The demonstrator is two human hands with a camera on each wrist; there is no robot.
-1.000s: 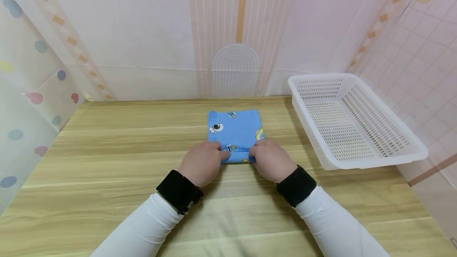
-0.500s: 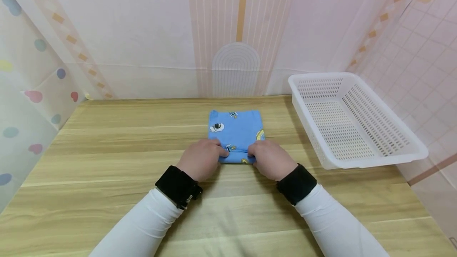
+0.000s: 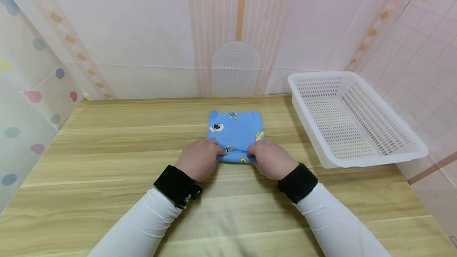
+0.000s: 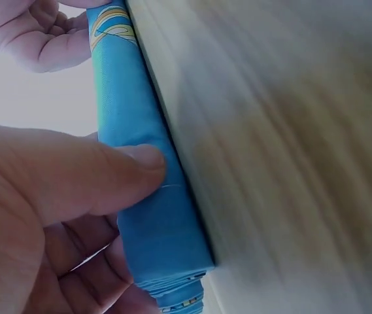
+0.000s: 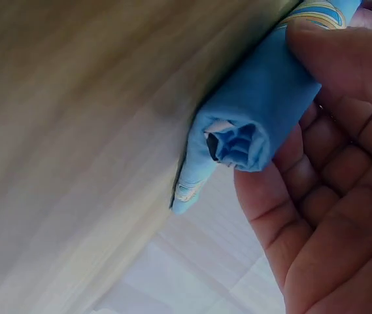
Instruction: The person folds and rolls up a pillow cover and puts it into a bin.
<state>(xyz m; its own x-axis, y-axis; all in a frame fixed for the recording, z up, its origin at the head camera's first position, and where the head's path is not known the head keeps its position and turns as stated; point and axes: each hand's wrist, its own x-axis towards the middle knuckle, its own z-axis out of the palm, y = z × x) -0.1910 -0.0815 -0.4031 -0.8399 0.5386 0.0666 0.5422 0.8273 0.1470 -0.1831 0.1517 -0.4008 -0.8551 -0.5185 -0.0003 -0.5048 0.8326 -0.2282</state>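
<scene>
On wood-grain tabletop (image 3: 107, 150), centre: blue printed cloth (image 3: 237, 132), laid flat, near edge turned into thick roll (image 5: 264, 98). Left hand (image 3: 198, 160) pinches roll near its left end, thumb on one face, fingers curled round other. Right hand (image 3: 272, 160) pinches near right end, thumb and fingers closed with only cloth between; coiled layers visible at that end. Black bands (image 3: 298, 183) on both wrists, white sleeves (image 3: 133, 225). White perforated plastic basket (image 3: 339, 130) right of cloth, well apart.

blue cloth (image 3: 236, 133) | small cartoon prints | near edge rolled | far part flat | on wood-grain tabletop (image 3: 135, 130)
</scene>
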